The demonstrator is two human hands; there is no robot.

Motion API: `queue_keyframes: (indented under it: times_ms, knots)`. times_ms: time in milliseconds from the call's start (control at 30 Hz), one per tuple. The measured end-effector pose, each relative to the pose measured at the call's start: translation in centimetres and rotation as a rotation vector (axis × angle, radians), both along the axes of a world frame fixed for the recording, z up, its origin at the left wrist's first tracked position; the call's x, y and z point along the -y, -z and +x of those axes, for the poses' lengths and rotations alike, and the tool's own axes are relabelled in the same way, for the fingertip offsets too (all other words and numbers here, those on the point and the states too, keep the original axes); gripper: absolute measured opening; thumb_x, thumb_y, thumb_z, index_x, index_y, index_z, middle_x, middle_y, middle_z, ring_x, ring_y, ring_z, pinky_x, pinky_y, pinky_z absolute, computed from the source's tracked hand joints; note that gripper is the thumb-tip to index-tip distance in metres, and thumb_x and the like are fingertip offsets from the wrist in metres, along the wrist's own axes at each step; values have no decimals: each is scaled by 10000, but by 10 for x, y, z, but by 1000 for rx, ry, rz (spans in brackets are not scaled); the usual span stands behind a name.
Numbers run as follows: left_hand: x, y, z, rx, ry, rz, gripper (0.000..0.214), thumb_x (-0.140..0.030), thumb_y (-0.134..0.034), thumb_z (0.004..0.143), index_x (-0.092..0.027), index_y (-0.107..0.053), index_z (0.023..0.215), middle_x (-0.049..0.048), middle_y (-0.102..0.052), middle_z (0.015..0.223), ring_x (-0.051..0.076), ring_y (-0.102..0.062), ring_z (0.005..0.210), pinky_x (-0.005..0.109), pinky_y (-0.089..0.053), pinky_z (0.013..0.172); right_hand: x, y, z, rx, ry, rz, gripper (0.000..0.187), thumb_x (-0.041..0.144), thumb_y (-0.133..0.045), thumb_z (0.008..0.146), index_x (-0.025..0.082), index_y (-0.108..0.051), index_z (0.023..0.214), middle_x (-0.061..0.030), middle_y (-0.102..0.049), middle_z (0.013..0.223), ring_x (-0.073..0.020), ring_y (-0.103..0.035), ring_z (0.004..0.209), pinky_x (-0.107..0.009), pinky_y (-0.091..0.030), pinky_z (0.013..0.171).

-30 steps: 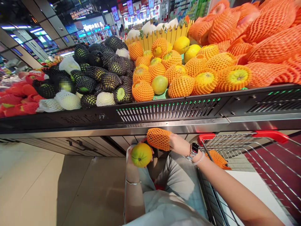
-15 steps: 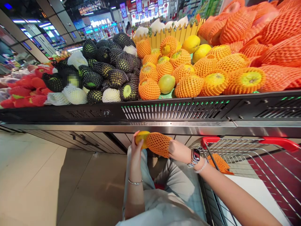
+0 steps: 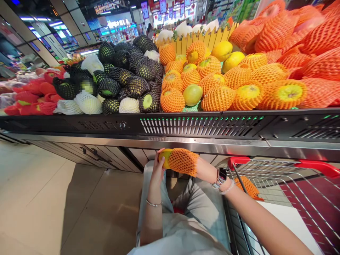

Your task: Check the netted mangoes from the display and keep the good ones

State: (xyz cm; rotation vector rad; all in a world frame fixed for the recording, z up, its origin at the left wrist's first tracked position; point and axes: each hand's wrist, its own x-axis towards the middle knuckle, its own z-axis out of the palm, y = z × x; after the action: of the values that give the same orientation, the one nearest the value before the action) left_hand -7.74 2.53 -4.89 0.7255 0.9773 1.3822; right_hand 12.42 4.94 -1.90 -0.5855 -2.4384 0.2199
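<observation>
Just above a red-handled wire shopping cart (image 3: 281,163), the left hand (image 3: 158,168) clasps a yellow-green oval fruit (image 3: 165,158) at its bare end, between both hands. The right hand (image 3: 205,170) disappears under an orange foam net sleeve (image 3: 183,162) covering the fruit, its grip hidden; a gentle, even pull suits such mesh.

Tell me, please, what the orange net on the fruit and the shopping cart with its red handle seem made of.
The orange net sleeve on the fruit looks like soft foam plastic, matte, with thick stretchy strands. The cart's wires look like chrome-plated steel, thin and shiny. Its red handle looks like glossy moulded plastic, though painted metal is possible.
</observation>
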Motion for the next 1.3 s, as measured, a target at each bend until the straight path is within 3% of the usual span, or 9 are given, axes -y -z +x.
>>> queue_keyframes:
  times_ms: [100,333,400,533,700,833,1000,1200,1300]
  knots:
    - [1,0,4,-32,64,58,571,-495,-741,678,-236,-558,1153,43,-555,1143,176,-558,935,233,-466,689,0,3,-2,24,25,-8,449,226,-497,905,178,-489,1351,-100,-547,1346,-174,-528,1253,-365,-486,1076]
    - [2,-1,8,-94,138,25,760,-313,-783,655,-278,-436,1329,25,-595,1106,185,-568,1016,277,-434,890,-1,5,-4,23,48,-70,452,258,-472,922,173,-468,1366,-105,-554,1336,-173,-512,1271,-373,-485,1071]
    - [2,0,9,-39,132,-12,700,-321,-758,679,-284,-463,1313,23,-597,1104,182,-567,1017,265,-443,857,-1,0,0,32,30,-17,382,295,-493,914,143,-571,1256,-125,-632,1216,-192,-571,1201,-371,-520,1027]
    - [1,2,11,79,98,-74,616,-333,-732,684,-276,-524,1260,17,-588,1084,167,-565,959,240,-454,747,2,-11,12,-72,138,157,275,205,-420,935,141,-687,910,-85,-706,792,-155,-690,804,-275,-608,753]
    - [1,1,11,168,72,-117,604,-343,-740,664,-256,-553,1231,28,-582,1120,167,-558,942,232,-447,708,7,-23,18,-176,177,251,203,163,-471,914,156,-636,1031,-84,-704,926,-150,-667,895,-270,-584,778]
    - [1,1,12,164,84,-105,591,-341,-738,674,-248,-566,1232,37,-595,1118,173,-559,956,234,-441,731,6,-26,19,-14,186,226,197,202,-460,917,178,-644,982,-85,-686,941,-170,-652,890,-290,-584,731]
    - [0,4,14,168,71,-89,567,-397,-766,647,-235,-597,1163,48,-603,1136,191,-564,980,254,-448,742,3,-16,16,212,204,36,197,162,-524,860,152,-645,1014,-119,-661,1019,-230,-625,1000,-395,-591,830]
    - [-1,3,18,178,53,-155,681,-596,-717,653,-240,-567,1215,49,-588,1179,207,-553,991,260,-462,691,1,-2,16,215,175,-30,282,143,-544,841,155,-627,1111,-128,-654,1059,-237,-617,1045,-408,-580,869]
    - [0,4,19,157,78,-129,695,-592,-719,666,-241,-550,1242,46,-583,1172,189,-547,972,244,-460,689,2,-2,14,181,140,-2,207,161,-557,841,140,-639,1030,-129,-660,1030,-236,-623,1008,-403,-577,845]
